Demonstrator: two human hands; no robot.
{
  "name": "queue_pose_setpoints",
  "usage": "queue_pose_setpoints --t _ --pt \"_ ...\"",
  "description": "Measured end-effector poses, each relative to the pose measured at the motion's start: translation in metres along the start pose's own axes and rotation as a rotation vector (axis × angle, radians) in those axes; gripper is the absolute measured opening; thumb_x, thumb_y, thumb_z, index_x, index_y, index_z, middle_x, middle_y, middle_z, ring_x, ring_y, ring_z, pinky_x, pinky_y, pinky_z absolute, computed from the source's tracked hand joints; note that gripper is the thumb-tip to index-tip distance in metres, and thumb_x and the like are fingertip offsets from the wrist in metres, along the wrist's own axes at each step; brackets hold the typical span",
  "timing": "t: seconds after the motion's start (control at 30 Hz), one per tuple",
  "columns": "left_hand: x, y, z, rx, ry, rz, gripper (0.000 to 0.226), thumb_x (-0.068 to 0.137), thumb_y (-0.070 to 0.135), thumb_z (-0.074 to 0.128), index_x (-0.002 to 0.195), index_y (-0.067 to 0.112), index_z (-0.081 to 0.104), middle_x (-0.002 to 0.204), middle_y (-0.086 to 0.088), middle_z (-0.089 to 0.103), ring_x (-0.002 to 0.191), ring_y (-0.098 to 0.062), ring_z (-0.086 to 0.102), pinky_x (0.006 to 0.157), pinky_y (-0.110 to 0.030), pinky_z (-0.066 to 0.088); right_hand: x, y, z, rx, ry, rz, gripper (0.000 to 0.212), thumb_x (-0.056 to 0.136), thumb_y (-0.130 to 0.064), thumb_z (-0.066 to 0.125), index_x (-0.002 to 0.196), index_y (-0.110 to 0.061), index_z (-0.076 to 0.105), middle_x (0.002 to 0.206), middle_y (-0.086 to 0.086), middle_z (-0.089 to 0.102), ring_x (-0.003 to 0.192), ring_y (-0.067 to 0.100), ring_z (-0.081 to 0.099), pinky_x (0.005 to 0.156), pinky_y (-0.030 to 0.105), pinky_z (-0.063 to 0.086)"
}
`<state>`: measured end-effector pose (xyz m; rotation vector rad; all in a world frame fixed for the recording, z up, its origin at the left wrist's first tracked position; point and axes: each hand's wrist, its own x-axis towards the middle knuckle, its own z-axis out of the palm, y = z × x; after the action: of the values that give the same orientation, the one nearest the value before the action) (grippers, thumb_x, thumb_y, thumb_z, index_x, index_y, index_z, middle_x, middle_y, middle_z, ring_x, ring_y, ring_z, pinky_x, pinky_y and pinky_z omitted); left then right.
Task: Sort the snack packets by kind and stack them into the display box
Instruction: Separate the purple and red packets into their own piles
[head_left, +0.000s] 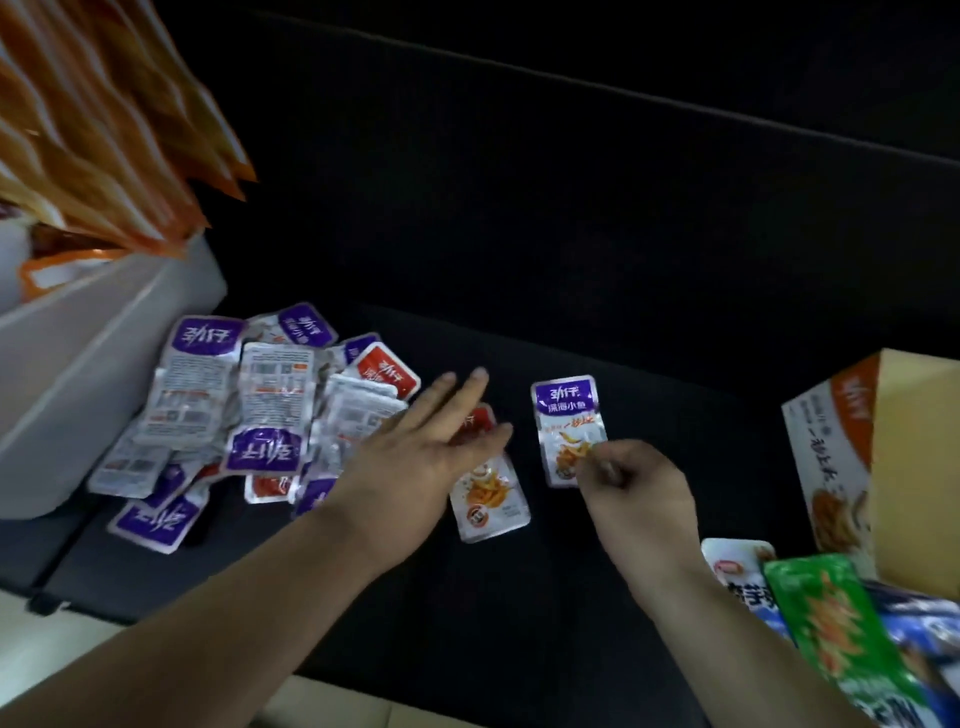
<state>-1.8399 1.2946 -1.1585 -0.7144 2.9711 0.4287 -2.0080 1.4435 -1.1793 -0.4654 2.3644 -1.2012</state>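
Dark padded surface (571, 234). A pile of packets (234, 410), purple and red, lay at left beside a white box (104, 364). Left hand (415, 457) was flat, grip apart, fingers straight over a red packet (491, 499). Right hand (634, 488) had its grip clamped on the lower corner of a purple packet (563, 410), just right of the red one. Display box (831, 457) stood far right.

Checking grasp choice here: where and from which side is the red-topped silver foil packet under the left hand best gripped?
Probably best to pinch the red-topped silver foil packet by its near sealed edge, coming from the person's side. It lies flat; the left hand hides its top, leaving the lower half bare.
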Motion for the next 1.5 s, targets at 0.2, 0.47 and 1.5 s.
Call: queue_pose_setpoints --t 0.2,0.47,1.5 --pt "-0.033 0.036 0.031 -0.056 0.194 -0.066 0.055 0.078 0.018 0.071 0.132 0.024 0.066 0.14 -0.005 0.057 0.117 -0.029 0.056 0.086 -0.047 0.058 0.004 0.026 0.0 -0.464 -0.067 -0.553 0.043 0.081 -0.007 0.079 0.121 -0.02 0.073 0.153 0.003 0.05 0.143 0.03 0.044 0.102 0.041 0.049" --pt "0.0 0.029 0.047 0.08 0.095 -0.074 0.05 0.092 0.036 0.056 0.135 0.012 0.063 0.155 -0.01 0.053 0.152 -0.029 0.037 0.123 -0.057 0.03 0.024 0.022 0.005 -0.564 -0.233 -0.592 0.036 0.093 -0.013 0.069 0.129 -0.021 0.066 0.162 0.001 0.041 0.157 0.021 0.019 0.124 0.048 0.028" --pt "-0.064 -0.06 0.015 -0.425 0.287 -0.66 0.052 0.074 0.029 0.081 0.118 0.029 0.055 0.107 0.009 0.062 0.105 -0.019 0.058 0.087 -0.046 0.054 -0.017 -0.051 0.09 -0.232 -0.444 -0.51 0.064 0.092 -0.037 0.072 0.151 -0.037 0.047 0.158 -0.012 0.043 0.149 0.006 0.035 0.12 0.036 0.037"
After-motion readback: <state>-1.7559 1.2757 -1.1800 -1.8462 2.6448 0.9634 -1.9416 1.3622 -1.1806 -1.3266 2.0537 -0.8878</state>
